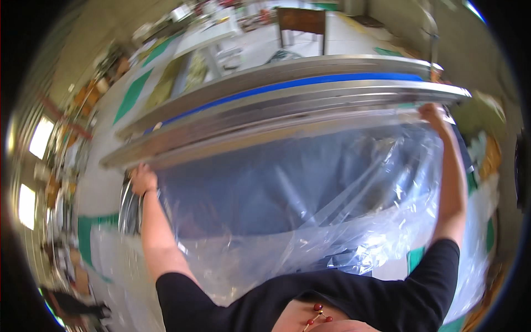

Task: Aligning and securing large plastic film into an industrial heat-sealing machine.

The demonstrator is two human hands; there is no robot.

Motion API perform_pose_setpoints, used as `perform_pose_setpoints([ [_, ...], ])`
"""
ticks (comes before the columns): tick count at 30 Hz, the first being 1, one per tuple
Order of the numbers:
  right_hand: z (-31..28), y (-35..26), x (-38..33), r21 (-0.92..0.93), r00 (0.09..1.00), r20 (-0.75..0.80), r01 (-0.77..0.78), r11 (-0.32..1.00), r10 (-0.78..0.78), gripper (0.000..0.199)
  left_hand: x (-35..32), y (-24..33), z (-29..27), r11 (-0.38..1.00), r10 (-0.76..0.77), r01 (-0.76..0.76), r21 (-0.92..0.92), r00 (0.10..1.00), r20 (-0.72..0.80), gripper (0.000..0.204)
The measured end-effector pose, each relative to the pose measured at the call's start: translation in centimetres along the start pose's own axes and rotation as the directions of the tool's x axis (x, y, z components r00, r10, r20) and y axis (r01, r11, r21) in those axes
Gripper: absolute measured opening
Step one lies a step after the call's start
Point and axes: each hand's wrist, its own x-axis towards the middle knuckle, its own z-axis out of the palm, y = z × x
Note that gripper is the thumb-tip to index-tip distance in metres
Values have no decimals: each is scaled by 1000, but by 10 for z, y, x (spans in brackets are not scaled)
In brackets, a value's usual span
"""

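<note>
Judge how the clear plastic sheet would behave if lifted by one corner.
The plastic sheet probably flops and drapes: it sags in folds between both hands. Likely light, being thin and see-through. Its glossy creases suggest it slips easily.

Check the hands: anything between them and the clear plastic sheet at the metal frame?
Nothing visible. The left hand and right hand each grip an edge of the clear plastic sheet right under the long metal frame, at opposite ends. No other object sits between hands and sheet.

Two hands (142, 178); one plastic sheet (310, 188)
</note>
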Motion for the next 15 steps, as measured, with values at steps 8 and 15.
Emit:
perform_pose_setpoints([
  [8, -152, 202, -24, -437, 1000, -22, 7, 899, -19, 19, -12, -7, -3, 965, 74, 30, -259, 921, 382, 39],
  [15, -278, 302, -105, -476, 891, -335, -441, 761, 307, 27, -134, 45, -34, 453, 729, -566, -689, 680, -79, 43],
])
